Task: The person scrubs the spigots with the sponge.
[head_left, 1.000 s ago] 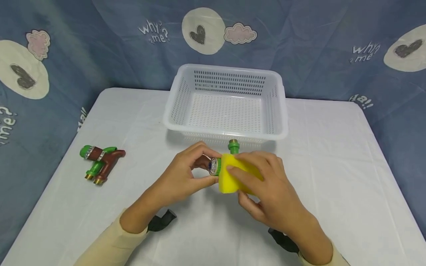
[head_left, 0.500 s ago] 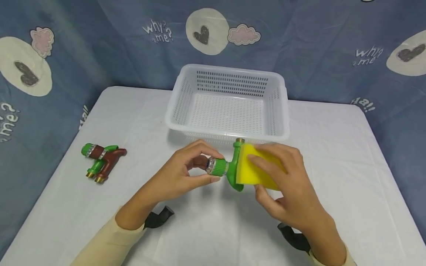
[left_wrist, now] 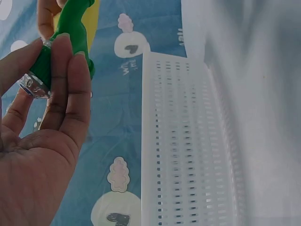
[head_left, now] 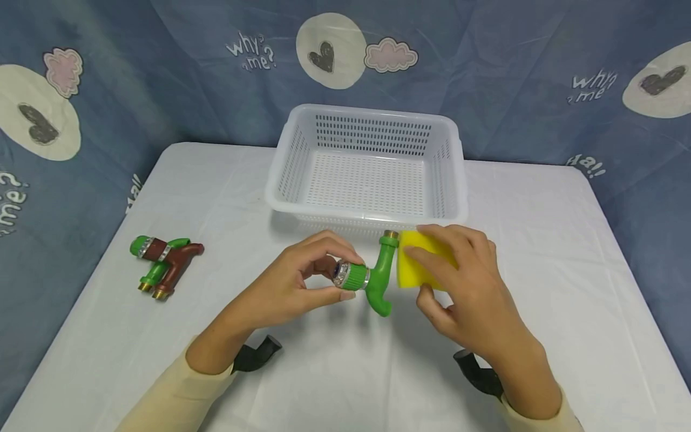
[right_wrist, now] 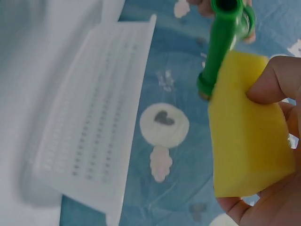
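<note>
My left hand (head_left: 302,279) pinches the ribbed, silver-ended knob of a green tap (head_left: 382,273) between thumb and fingers, above the table. The tap's brass threaded end points toward the basket and its curved spout toward me. In my right hand (head_left: 469,291) is a yellow sponge (head_left: 418,264), gripped by thumb and fingers just right of the tap. The right wrist view shows the sponge (right_wrist: 249,132) as a thick block close against the tap body (right_wrist: 220,52); whether they touch I cannot tell. In the left wrist view the fingers (left_wrist: 77,89) wrap the knob.
A white perforated basket (head_left: 367,213) stands behind the hands on the white-covered table (head_left: 540,252). To the left lie a brown tap (head_left: 180,264) and a green tap (head_left: 156,273), one across the other. A blue printed cloth (head_left: 496,78) hangs behind.
The sponge in my right hand has shifted right and away from me, from covering the tap body to its right side, uncovering it. My left hand keeps hold of the knob.
</note>
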The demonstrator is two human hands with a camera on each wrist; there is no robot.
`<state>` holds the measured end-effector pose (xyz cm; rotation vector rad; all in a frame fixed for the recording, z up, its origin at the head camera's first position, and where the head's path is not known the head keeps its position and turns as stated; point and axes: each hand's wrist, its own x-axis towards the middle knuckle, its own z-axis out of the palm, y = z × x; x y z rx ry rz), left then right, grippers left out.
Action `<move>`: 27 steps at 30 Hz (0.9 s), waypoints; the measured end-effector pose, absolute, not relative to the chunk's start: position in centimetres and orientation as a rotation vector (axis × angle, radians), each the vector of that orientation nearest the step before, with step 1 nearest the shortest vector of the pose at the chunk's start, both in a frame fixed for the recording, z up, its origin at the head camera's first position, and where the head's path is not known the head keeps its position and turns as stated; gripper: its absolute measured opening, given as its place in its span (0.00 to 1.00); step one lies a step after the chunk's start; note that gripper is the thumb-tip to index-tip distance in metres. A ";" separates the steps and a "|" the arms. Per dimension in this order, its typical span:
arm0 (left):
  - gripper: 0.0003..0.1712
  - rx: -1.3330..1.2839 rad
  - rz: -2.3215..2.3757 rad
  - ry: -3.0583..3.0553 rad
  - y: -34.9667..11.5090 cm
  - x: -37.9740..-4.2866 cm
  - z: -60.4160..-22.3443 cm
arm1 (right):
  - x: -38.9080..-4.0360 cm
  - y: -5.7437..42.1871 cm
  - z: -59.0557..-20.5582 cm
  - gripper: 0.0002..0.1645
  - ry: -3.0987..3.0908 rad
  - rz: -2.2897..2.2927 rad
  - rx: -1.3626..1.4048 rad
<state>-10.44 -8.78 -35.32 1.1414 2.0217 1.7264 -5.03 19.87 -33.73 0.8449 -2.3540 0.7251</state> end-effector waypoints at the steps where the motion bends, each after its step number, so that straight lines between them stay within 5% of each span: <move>1: 0.24 1.142 1.714 2.031 -8.7 -10.4 -35.3 | -4.9 20.0 -33.7 0.24 -2.359 0.722 0.821; 27: 0.23 1.274 1.446 2.121 -8.2 -9.9 -35.4 | -4.8 18.4 -34.0 0.22 -2.270 0.669 0.896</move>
